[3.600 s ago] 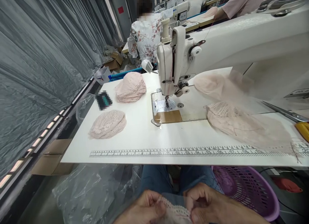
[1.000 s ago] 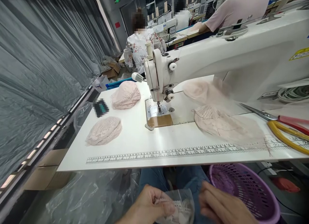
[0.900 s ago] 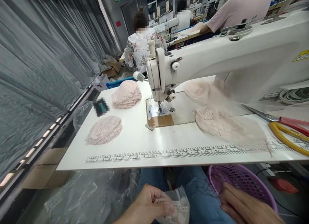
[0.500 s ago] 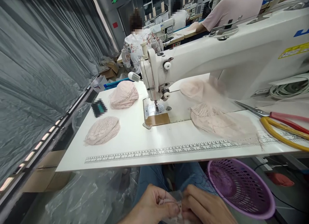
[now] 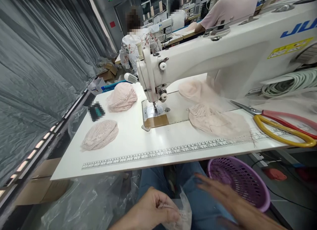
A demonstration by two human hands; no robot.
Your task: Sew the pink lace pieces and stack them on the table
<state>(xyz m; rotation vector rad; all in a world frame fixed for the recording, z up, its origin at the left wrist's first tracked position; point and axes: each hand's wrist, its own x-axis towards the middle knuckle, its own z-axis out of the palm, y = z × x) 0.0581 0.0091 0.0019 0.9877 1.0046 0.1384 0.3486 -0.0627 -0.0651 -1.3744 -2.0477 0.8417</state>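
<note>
My left hand (image 5: 154, 210) is closed on a small piece of pale pink lace fabric (image 5: 183, 215) over my lap, below the table's front edge. My right hand (image 5: 223, 197) is off the fabric, fingers stretched out and smeared by motion, beside the purple basket (image 5: 250, 187). The white sewing machine (image 5: 198, 61) stands on the table (image 5: 138, 140), with its needle plate (image 5: 156, 112) bare. Pink lace pieces lie in two stacks on the left (image 5: 100, 139) (image 5: 122, 97) and in a loose heap on the right (image 5: 215, 119).
Large scissors with yellow and red handles (image 5: 279, 124) lie at the table's right. A ruler strip (image 5: 158, 153) runs along the front edge. Clear plastic sheeting (image 5: 84, 203) hangs below left, cardboard boxes (image 5: 42, 187) on the floor. Other people sit at machines behind.
My right hand let go of the lace piece and swung out toward the purple basket. The left hand kept its hold. The camera turned slightly right.
</note>
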